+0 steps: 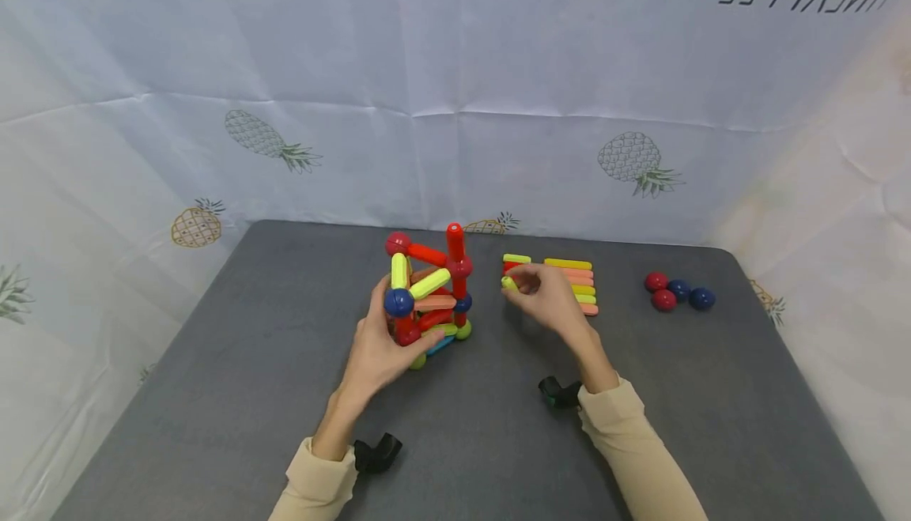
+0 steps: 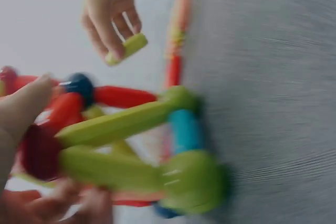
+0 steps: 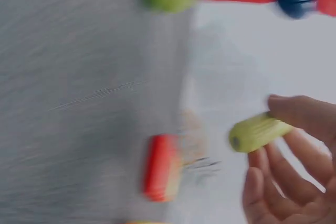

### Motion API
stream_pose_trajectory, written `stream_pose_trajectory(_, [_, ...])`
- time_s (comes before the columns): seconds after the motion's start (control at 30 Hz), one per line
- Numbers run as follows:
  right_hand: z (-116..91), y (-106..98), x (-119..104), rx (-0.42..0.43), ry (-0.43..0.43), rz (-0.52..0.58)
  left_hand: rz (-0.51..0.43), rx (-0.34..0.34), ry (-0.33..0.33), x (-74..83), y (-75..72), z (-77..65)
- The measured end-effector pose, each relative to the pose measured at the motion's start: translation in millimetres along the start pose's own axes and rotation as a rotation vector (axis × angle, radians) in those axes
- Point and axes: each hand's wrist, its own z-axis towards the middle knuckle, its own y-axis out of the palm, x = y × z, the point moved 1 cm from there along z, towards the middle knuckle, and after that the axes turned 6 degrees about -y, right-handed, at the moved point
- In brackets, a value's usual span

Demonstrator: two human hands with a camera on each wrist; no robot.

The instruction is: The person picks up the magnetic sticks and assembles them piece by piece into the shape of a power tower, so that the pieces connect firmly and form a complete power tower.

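Note:
A frame of coloured rods and balls [image 1: 430,303] stands on the table, built of red, yellow-green, salmon and blue parts. My left hand [image 1: 377,351] grips it low on its left side, the thumb across the front near a dark red ball [image 2: 41,153]. A red rod [image 1: 455,243] points upright from its top right ball. In the left wrist view, a blue rod [image 2: 186,131] joins two green balls at the base. My right hand [image 1: 548,300], to the right of the frame, pinches a short yellow-green rod [image 3: 257,132] between thumb and fingers, above the table.
Behind the right hand lie rows of loose rods [image 1: 580,274] in yellow, salmon and red. Farther right, a cluster of red and dark blue balls [image 1: 678,292] sits on the grey table [image 1: 491,442]. A pineapple-print cloth [image 1: 441,165] hangs behind the table.

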Motion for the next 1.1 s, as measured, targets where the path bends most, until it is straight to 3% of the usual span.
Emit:
stream_pose_trajectory(0.13, [-4.0, -17.9, -31.4, 0.247, -0.113, 0.206, -0.024, -0.203, -0.106, 8.2, -15.4, -3.5])
stream_pose_trajectory(0.23, [-10.1, -29.0, -58.2, 0.366, -0.224, 0.352, -0.074, -0.369, -0.145, 15.1, -22.2, -6.6])
stream_pose_trajectory(0.33, [-19.5, -35.1, -83.0, 0.407, -0.338, 0.455, -0.122, -0.49, -0.136, 22.1, -24.7, -9.5])
stream_pose_trajectory(0.43, [-30.3, -36.5, -105.4, 0.385, -0.442, 0.519, -0.156, -0.55, -0.146, 27.3, -26.7, -12.5])
stream_pose_trajectory(0.6, [-44.8, -28.7, -131.9, 0.251, -0.501, 0.524, -0.167, -0.558, -0.17, 23.9, -32.5, -13.1])
stream_pose_trajectory(0.77, [-46.5, -13.4, -143.3, 0.13, -0.504, 0.49, -0.111, -0.503, -0.089, 6.8, -37.1, -7.2])
stream_pose_trajectory(1.1, [-43.0, 4.4, -148.8, 0.108, -0.545, 0.438, -0.061, -0.349, 0.079, -4.8, -40.0, 2.5])
